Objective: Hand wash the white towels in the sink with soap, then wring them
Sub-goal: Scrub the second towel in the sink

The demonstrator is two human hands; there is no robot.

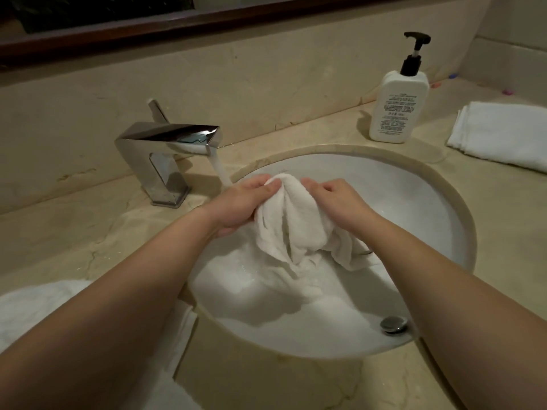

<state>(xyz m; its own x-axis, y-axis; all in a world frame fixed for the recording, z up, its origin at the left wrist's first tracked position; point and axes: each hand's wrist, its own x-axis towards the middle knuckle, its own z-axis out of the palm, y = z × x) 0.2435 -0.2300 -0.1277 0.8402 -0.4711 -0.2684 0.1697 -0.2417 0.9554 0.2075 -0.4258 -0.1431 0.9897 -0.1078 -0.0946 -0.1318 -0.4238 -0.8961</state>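
Wet towel (291,220) bunched over the sink (429,208)
Left hand (239,202) and right hand (340,202) both grip it (faucet (165,149) running); soap bottle (398,108) stands on the bench (74,226).

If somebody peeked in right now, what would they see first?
First, two hands, the left hand and the right hand, gripping a bunched white towel over the round sink. Next, water pouring from the shiny faucet at the left. Then the white soap bottle with a black pump, behind the sink on the right.
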